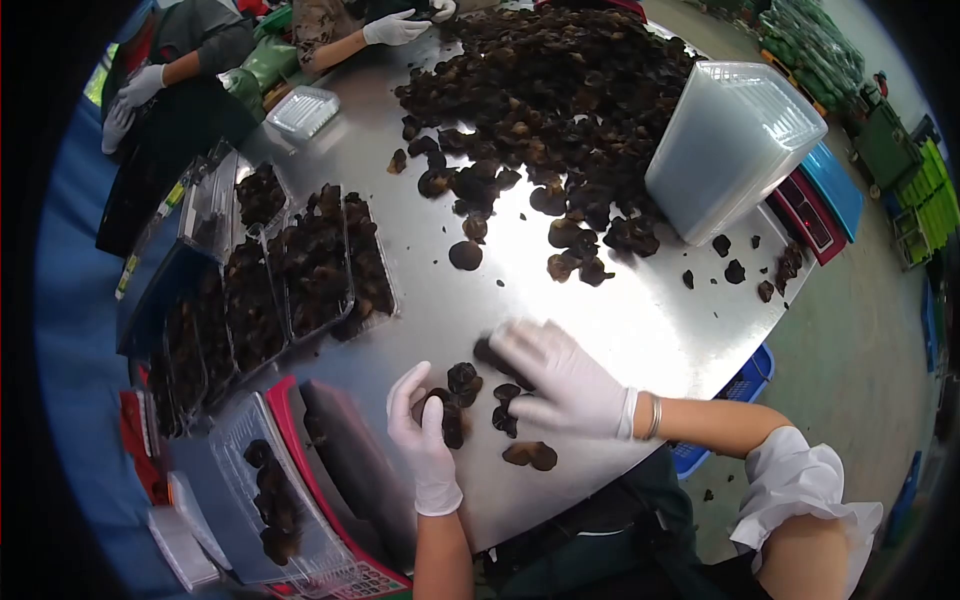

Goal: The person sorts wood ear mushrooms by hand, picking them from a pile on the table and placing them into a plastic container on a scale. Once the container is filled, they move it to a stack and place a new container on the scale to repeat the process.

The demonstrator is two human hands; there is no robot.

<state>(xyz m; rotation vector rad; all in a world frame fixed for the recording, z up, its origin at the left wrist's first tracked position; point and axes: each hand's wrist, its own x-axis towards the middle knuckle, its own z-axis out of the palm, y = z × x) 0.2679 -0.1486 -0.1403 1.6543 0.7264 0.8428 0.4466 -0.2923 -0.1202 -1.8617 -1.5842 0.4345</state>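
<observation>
My left grip (425, 440) is spread in a loose cup, thumb off the fingers, right by a little clump of dark mushroom pieces (462, 384) on the metal surface (425, 285). I'd guess it's placed there as a backstop, so nothing slides left. My right grip (572, 385) is blurred over more pieces opposite, and honestly can't tell if it's pinching any. Clump's on my side of the surface, probably to keep the reach short, but that puts the near edge pretty close. The big heap (560, 90) is at the far end beside the stacked clear trays (735, 150), with open shiny metal in between. Left is tighter: filled trays (312, 265) plus a partly filled tray (225, 470) near my arm.
</observation>
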